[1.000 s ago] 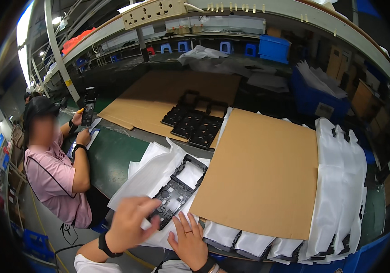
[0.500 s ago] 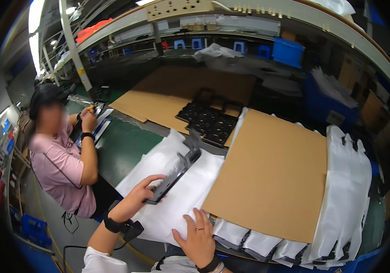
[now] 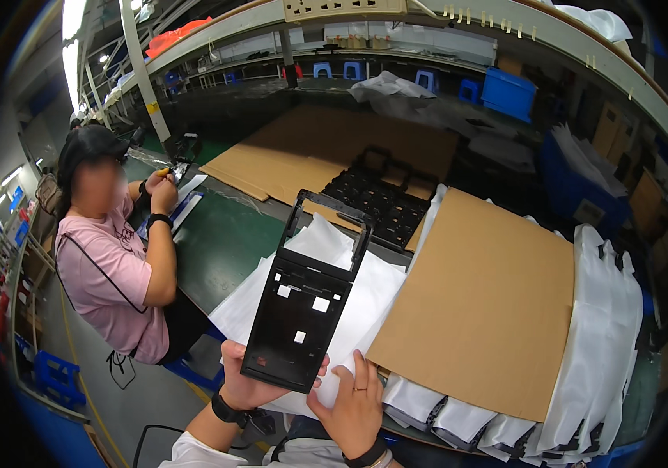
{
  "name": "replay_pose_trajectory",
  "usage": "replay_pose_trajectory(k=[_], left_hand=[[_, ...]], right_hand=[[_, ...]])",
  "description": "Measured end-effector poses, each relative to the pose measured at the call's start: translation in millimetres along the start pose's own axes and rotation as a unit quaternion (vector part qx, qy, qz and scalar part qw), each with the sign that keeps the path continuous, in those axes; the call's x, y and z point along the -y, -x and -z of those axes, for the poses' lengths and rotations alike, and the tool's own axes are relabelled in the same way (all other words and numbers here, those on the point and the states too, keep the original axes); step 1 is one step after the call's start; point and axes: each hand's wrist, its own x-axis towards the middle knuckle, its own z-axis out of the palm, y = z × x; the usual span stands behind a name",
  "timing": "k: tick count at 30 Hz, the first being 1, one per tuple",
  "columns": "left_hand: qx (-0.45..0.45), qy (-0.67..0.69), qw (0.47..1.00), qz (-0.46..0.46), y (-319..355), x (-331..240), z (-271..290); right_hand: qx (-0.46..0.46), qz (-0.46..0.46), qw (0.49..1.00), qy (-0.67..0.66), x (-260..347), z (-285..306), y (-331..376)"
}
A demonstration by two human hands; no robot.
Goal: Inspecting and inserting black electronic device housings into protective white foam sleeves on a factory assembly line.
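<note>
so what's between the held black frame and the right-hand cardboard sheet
In the head view: white sheets, the right hand at the lower end, black frames at the upper.

Made out no readable word or number. Saw a pale rectangular label [image 3: 589, 211] on the side of the dark blue plastic bin [image 3: 566, 189] at the right, too small and dim to read. Noticed a yellow-and-white sticker [image 3: 154, 108] on the slanting metal post [image 3: 135, 58], also illegible. Spotted dark print [image 3: 125, 234] on the front of the pink T-shirt [image 3: 93, 269], and a small reddish mark [image 3: 262, 361] near the lower end of the black plastic frame [image 3: 295, 312], both too blurred to decipher.
</note>
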Motion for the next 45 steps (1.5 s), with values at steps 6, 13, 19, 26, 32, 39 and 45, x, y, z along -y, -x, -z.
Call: replay_pose_trajectory(k=[6,13,19,26,32,39,45], left_hand=[[0.059,0.036,0.998,0.006,0.5,-5.1,8.2],[-0.086,-0.01,0.994,-0.061,-9.0,-9.9,-29.4],[-0.036,0.04,0.99,-0.13,-43.0,-35.4,-52.8],[-0.039,-0.252,0.966,0.04,-33.6,-50.3,-22.2],[-0.203,-0.542,0.81,-0.092,-98.8,-98.5,9.3],[-0.233,-0.79,0.534,-0.19,-238.2,-152.6,167.0],[-0.267,-0.844,0.45,-0.12,-261.6,-175.1,214.7]], right_hand=[[0.023,0.0,1.0,0.003,2.7,8.1,-3.1],[0.064,0.044,0.996,0.037,-2.7,11.4,2.3],[0.04,0.042,0.998,0.004,-3.2,4.5,4.8],[0.077,0.071,0.993,0.047,0.0,12.9,4.2],[0.025,0.054,0.998,0.015,-7.3,2.6,4.8],[0.058,0.077,0.993,0.065,-15.1,1.3,10.8],[0.062,0.114,0.991,-0.017,-3.7,10.3,9.4]])
